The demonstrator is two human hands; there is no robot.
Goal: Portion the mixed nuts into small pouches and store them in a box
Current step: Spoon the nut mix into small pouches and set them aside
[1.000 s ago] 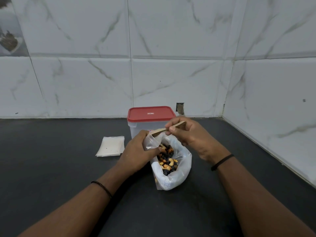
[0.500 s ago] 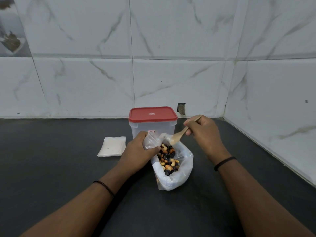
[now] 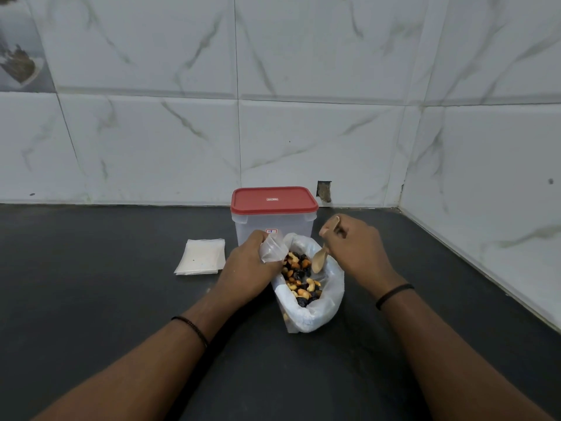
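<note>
A white plastic bag [image 3: 312,311] stands open on the dark counter, with mixed nuts [image 3: 300,275] inside. My left hand [image 3: 246,268] grips a small clear pouch [image 3: 271,247] at the bag's left rim. My right hand [image 3: 355,250] holds a wooden spoon [image 3: 320,259] by its handle, the bowl tilted down over the nuts at the bag's right side. Behind the bag stands a clear box [image 3: 273,226] with its red lid [image 3: 273,200] on. A stack of flat pouches [image 3: 202,259] lies to the left.
The dark counter [image 3: 106,299] meets marble-tiled walls at the back and on the right, forming a corner [image 3: 400,205]. A small hole in the wall [image 3: 324,189] sits just right of the box.
My right hand swung to the right and tipped the spoon from level above the pouch down into the bag. My left hand stayed with the pouch.
</note>
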